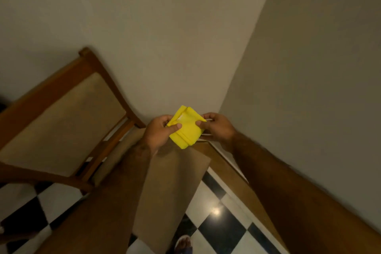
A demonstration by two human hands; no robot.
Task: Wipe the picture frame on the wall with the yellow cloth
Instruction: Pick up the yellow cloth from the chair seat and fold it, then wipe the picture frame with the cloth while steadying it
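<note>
2 hands pinch the folded yellow cloth (185,130): left hand (157,132), right hand (216,128). Fold it flat, firm, before wiping; no picture frame visible.

No text, label, brand, number or sign can be read anywhere in this view. The yellow cloth (186,128) shows only plain fabric, without a tag or print that I can see. The walls, the wooden chair (61,113) and the checkered floor (216,222) also carry no writing. The picture is a little blurred.
</note>
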